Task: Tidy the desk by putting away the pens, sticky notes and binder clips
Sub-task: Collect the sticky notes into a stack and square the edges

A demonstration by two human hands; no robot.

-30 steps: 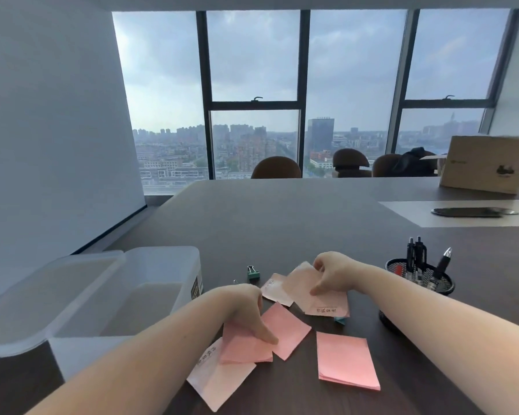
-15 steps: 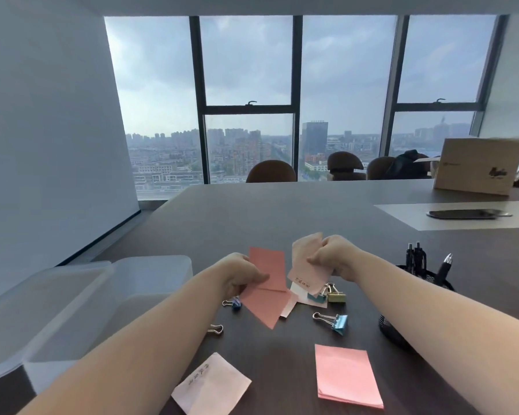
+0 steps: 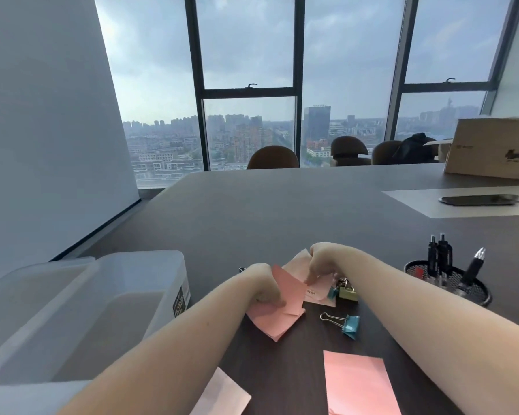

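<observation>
Counter: dark grey-brown wooden counter point(image 3: 282, 211), running out to the windows at 12 o'clock.
Bin: translucent white plastic storage bin point(image 3: 126, 295), lid off, at 9 o'clock from the hands.
Pen cup: black mesh metal pen cup point(image 3: 459, 287) at 3 o'clock, with black pens point(image 3: 439, 254) standing in it.
Loose pad: pink rectangular sticky-note pad point(image 3: 358, 384) flat at 5 o'clock (apart from the hands).
Left hand: left hand point(image 3: 262, 284) clenched on salmon-pink sticky notes point(image 3: 277, 319), whose lower corner rests on the counter.
Right hand: right hand point(image 3: 324, 257) pinching pale pink written-on sticky notes point(image 3: 315, 290).
Clips: blue metal binder clip point(image 3: 346, 323) at 4 o'clock; olive-green binder clip point(image 3: 348, 293) just beside the pale notes.
</observation>
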